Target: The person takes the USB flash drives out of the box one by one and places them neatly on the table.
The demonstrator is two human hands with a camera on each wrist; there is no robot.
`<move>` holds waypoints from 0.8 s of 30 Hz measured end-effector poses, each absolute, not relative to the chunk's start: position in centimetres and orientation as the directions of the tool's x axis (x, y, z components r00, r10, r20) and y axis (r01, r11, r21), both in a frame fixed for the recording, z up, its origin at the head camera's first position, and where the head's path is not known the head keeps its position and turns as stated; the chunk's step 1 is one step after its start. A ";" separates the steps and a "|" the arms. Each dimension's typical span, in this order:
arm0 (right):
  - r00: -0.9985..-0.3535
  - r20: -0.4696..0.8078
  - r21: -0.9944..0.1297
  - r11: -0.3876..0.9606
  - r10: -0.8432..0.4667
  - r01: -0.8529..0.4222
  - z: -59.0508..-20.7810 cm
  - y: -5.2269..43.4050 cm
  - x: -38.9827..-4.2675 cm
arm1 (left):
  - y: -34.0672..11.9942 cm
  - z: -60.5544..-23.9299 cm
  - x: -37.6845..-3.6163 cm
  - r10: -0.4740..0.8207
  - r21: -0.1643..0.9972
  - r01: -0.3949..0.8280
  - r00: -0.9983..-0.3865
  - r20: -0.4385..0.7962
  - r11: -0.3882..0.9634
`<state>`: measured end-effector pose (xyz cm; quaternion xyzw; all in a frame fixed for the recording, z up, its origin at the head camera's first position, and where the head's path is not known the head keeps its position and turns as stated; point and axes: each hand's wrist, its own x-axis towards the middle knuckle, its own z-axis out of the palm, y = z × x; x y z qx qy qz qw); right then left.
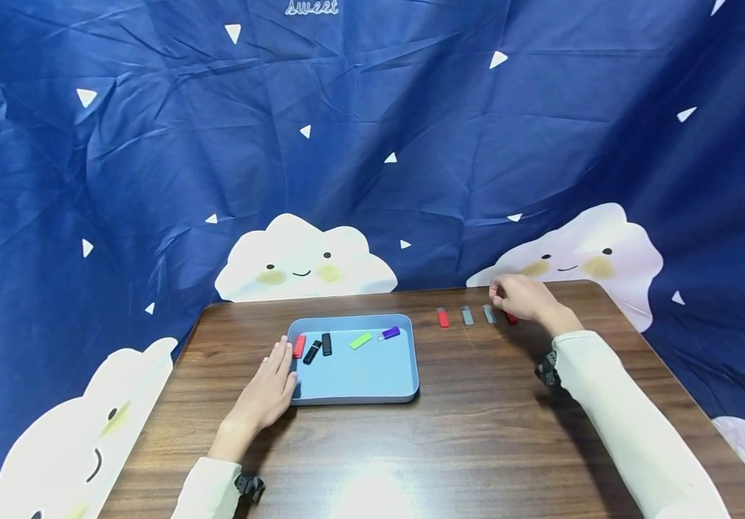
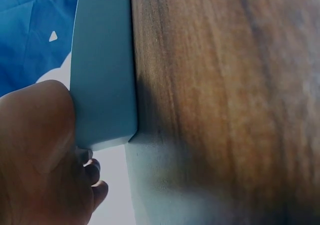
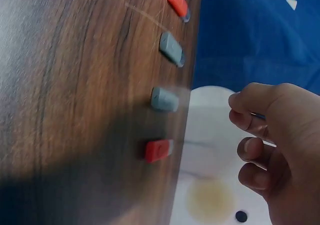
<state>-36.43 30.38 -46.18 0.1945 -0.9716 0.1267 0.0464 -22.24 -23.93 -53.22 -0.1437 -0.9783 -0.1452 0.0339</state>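
Observation:
A light blue tray sits mid-table and holds a red stick, two black sticks, a green stick and a purple stick. My left hand lies flat on the table with its straight fingers against the tray's left wall. Right of the tray, a red stick, two grey sticks and another red stick lie in a row. My right hand hovers over that last red stick with loosely curled fingers, and nothing shows in them.
The wooden table is backed by a dark blue cloth with white clouds, which hangs close behind the row of sticks. The table's far edge runs just beyond my right hand.

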 end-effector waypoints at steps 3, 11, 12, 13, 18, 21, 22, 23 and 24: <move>-0.908 0.148 -0.220 0.882 -0.391 -0.416 -45.7 29.4 -36.5 | -23.9 -53.1 -22.2 0.274 0.276 0.294 -0.956 0.110 0.915; -0.871 0.182 -0.203 0.850 -0.455 -0.487 -44.6 26.5 -36.3 | -23.9 -52.7 -22.2 0.266 0.282 0.281 -0.960 0.090 0.917; -0.870 0.181 -0.197 0.849 -0.459 -0.490 -44.5 26.2 -36.3 | -23.9 -52.7 -22.2 0.266 0.283 0.281 -0.960 0.090 0.917; -0.871 0.178 -0.196 0.850 -0.459 -0.488 -44.5 25.8 -36.3 | -23.9 -52.7 -22.2 0.266 0.283 0.280 -0.960 0.089 0.917; -0.870 0.155 -0.195 0.849 -0.468 -0.491 -44.1 24.1 -36.1 | -23.6 -52.9 -22.2 0.269 0.283 0.285 -0.959 0.095 0.916; -0.862 0.141 -0.195 0.840 -0.487 -0.506 -43.8 23.1 -36.0 | -23.6 -53.1 -22.2 0.275 0.288 0.296 -0.955 0.113 0.911; -0.858 0.138 -0.193 0.836 -0.495 -0.513 -43.7 22.8 -36.0 | -23.7 -53.3 -22.2 0.278 0.289 0.302 -0.953 0.121 0.908; -0.854 0.133 -0.188 0.833 -0.503 -0.520 -43.6 22.4 -35.9 | -23.7 -53.3 -22.2 0.280 0.296 0.306 -0.951 0.127 0.905; -0.851 0.127 -0.181 0.832 -0.509 -0.525 -43.6 22.0 -35.9 | -23.7 -53.4 -22.2 0.284 0.297 0.311 -0.950 0.131 0.903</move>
